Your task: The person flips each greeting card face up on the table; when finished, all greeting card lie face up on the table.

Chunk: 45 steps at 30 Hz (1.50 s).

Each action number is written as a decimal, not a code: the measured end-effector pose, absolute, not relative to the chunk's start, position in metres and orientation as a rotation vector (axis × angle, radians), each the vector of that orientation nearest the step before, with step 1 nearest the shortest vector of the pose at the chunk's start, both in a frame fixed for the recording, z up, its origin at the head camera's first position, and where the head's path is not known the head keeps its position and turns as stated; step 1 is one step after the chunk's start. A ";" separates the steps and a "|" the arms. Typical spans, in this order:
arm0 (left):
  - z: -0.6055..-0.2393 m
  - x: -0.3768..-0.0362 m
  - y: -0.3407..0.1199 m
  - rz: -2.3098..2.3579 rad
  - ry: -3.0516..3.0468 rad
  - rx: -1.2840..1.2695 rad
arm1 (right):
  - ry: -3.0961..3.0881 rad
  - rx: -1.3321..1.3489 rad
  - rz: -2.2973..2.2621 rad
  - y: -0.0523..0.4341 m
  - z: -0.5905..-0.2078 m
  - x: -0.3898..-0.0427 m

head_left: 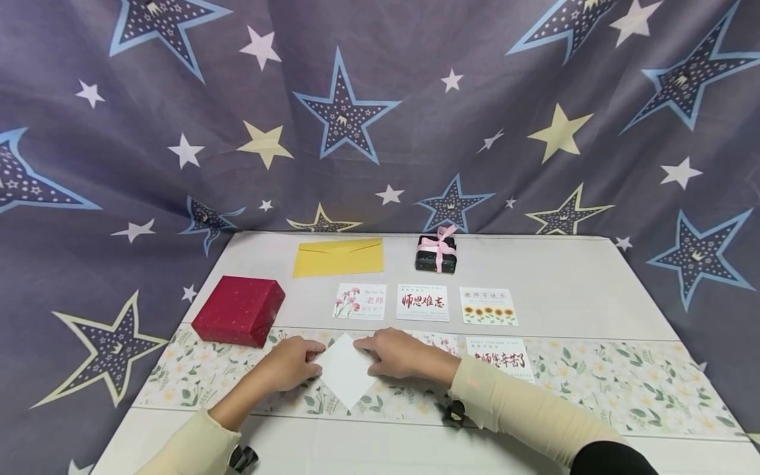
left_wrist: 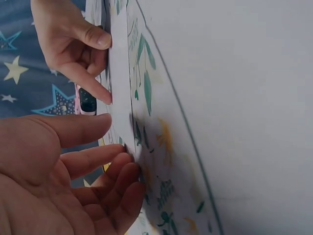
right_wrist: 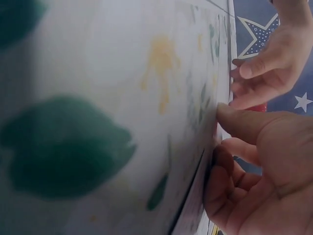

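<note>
A blank white square card (head_left: 347,371) lies turned like a diamond on the floral strip of the table, between the two hands. My left hand (head_left: 289,363) is at its left corner, thumb and index finger spread along the edges there. In the left wrist view, a gap shows between that thumb (left_wrist: 98,128) and index finger, and the other fingers are loosely bent. My right hand (head_left: 399,355) touches the opposite side, its index finger reaching to the upper right edge and its thumb at the right corner. A printed card (head_left: 441,341) is partly covered by the right hand.
A red wrapped box (head_left: 237,310) stands at the left. Behind are a yellow envelope (head_left: 338,258) and a small black gift box (head_left: 436,254) with pink ribbon. Several printed cards, among them a sunflower card (head_left: 489,306), lie in rows. A star-patterned curtain (head_left: 410,132) hangs behind.
</note>
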<state>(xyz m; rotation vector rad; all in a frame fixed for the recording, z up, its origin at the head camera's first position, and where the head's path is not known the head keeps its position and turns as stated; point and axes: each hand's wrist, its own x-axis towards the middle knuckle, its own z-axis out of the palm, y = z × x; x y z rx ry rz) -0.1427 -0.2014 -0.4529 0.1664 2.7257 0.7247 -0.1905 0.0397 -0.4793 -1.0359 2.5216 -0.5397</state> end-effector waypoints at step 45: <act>-0.457 -0.140 -0.216 0.975 2.586 -0.075 | 2.455 -1.135 -0.515 0.054 -0.485 -0.194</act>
